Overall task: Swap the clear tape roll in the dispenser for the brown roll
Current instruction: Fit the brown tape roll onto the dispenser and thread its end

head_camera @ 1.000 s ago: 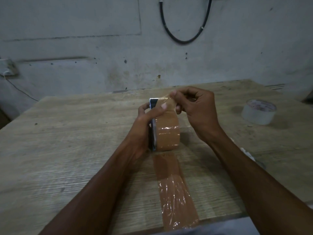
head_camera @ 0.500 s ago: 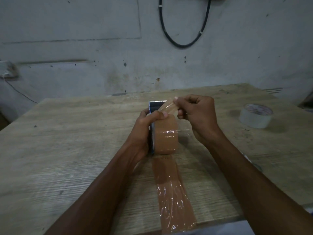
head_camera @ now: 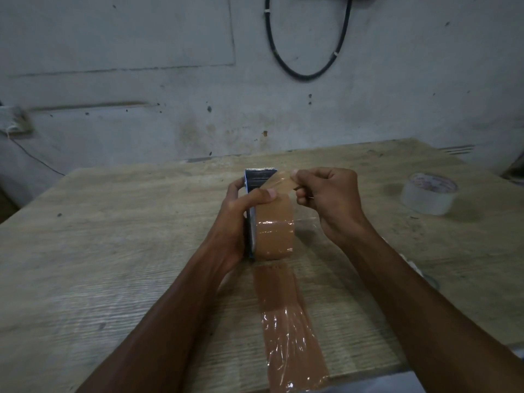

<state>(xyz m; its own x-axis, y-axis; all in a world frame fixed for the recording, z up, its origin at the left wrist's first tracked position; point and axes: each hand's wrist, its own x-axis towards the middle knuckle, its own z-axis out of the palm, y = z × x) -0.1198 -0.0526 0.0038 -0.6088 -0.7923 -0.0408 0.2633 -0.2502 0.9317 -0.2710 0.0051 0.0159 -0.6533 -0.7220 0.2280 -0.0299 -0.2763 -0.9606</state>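
The brown tape roll (head_camera: 274, 231) sits in the dark metal dispenser (head_camera: 258, 178), which stands upright on the wooden table (head_camera: 113, 251) with its toothed blade on top. My left hand (head_camera: 241, 211) grips the dispenser from the left, thumb pressed on the roll's top. My right hand (head_camera: 329, 197) pinches the free end of the brown tape (head_camera: 283, 181), peeled up and to the right off the roll. The clear tape roll (head_camera: 429, 195) lies flat at the table's right side, apart from both hands.
A long strip of brown tape (head_camera: 286, 321) is stuck on the table, running from the dispenser to the near edge. A black cable loop (head_camera: 306, 72) hangs on the grey wall behind. Something white (head_camera: 411, 263) peeks out under my right forearm.
My right hand has drawn the tape end away from the roll, to the right, uncovering the dispenser's blade plate. My left hand keeps its grip.
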